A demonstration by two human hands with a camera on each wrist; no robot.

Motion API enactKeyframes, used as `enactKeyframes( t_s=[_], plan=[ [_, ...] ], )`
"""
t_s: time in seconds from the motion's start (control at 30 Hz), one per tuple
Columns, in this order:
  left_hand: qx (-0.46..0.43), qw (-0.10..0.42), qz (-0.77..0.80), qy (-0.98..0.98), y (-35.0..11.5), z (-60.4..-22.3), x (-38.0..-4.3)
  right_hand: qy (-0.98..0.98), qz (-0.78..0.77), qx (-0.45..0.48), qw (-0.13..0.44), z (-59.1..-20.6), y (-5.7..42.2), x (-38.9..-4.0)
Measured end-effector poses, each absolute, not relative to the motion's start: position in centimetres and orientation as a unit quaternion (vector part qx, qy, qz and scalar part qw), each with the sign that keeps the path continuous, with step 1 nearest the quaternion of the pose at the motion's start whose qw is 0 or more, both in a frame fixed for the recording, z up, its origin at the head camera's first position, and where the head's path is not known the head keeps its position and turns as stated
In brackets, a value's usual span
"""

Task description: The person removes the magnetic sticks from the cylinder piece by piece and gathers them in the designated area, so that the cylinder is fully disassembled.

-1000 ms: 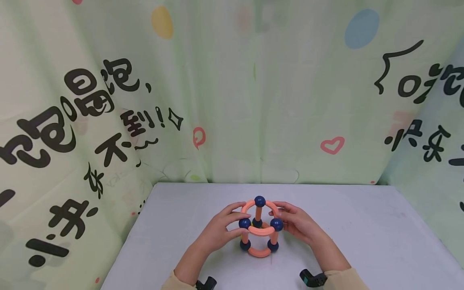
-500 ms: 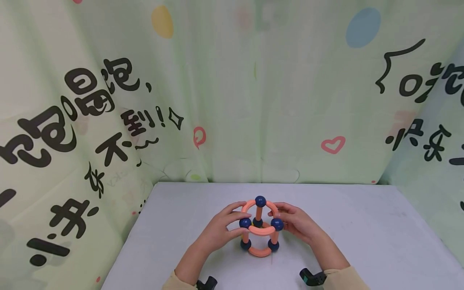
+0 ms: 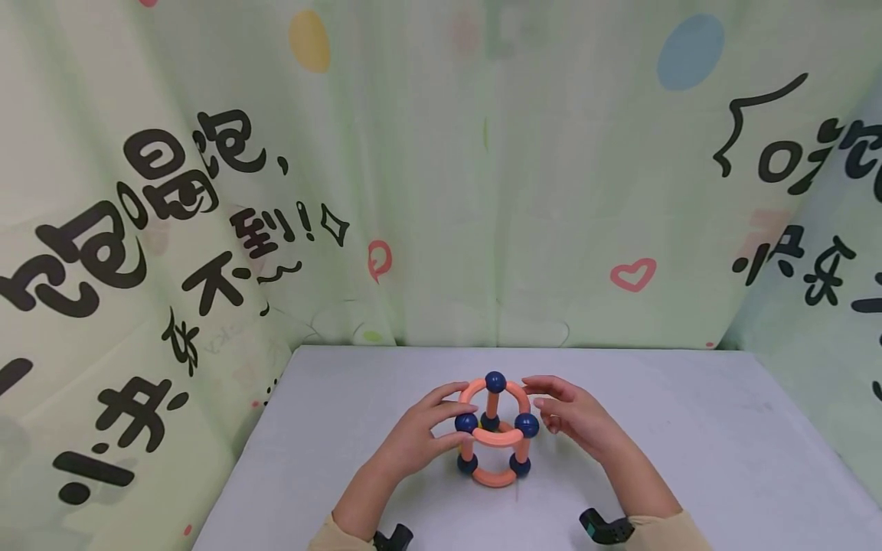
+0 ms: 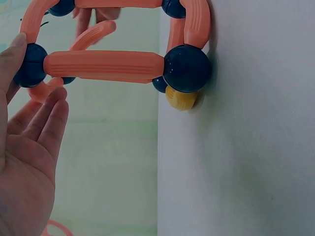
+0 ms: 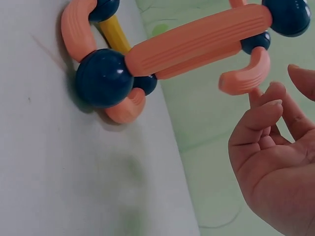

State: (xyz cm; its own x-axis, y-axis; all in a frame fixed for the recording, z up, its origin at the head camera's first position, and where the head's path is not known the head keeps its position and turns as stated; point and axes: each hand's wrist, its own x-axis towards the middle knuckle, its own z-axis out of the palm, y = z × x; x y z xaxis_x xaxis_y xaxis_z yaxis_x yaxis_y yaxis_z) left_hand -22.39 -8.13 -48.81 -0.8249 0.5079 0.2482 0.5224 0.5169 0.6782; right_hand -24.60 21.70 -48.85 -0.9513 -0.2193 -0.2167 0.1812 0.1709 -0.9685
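A frame of orange rods and navy balls, like a magnetic stick-and-ball toy [image 3: 498, 440], stands upright on the table in the head view. Its upper and lower rings of curved rods are joined by straight upright rods. My left hand [image 3: 413, 440] grips its upper left side, thumb at the front left ball [image 4: 32, 66], fingers at the curved rod behind it. To the right, my right hand [image 3: 575, 417] is off the frame, fingers loosely bent with nothing in them. In the right wrist view, a curved rod [image 5: 246, 76] near these fingertips shows one free end.
A yellow rod [image 5: 116, 33] forms part of the lower ring. The white table [image 3: 654, 428] reaches back to a printed pale green curtain [image 3: 441, 229], which also hangs along both sides. Black devices [image 3: 605, 528] are strapped to both wrists.
My right hand has let go of the frame's upper right side and drawn back a little to the right. My left hand and the frame stay where they were.
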Motion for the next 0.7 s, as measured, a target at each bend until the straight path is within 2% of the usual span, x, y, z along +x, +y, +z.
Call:
enactKeyframes(
  t_s=[0.13, 0.23, 0.5, 0.7],
  plan=[
    [-0.297, 0.011, -0.393, -0.87, -8.2, -48.8, -22.3, 0.771, -0.626, -0.015, 0.116, -47.3, 21.9, -23.6],
    [-0.296, 0.011, -0.391, -0.871, -8.2, -48.7, -22.3, 0.783, -0.611, -0.041, 0.111, -46.3, 21.9, -22.8],
    [-0.295, 0.01, -0.393, -0.871, -8.2, -48.4, -22.1, 0.794, -0.546, -0.188, 0.191, -45.4, 21.6, -21.1],
    [-0.292, 0.005, -0.392, -0.872, -8.1, -48.4, -22.0, 0.793, -0.533, -0.201, 0.215, -46.0, 21.4, -21.0]
  ],
)
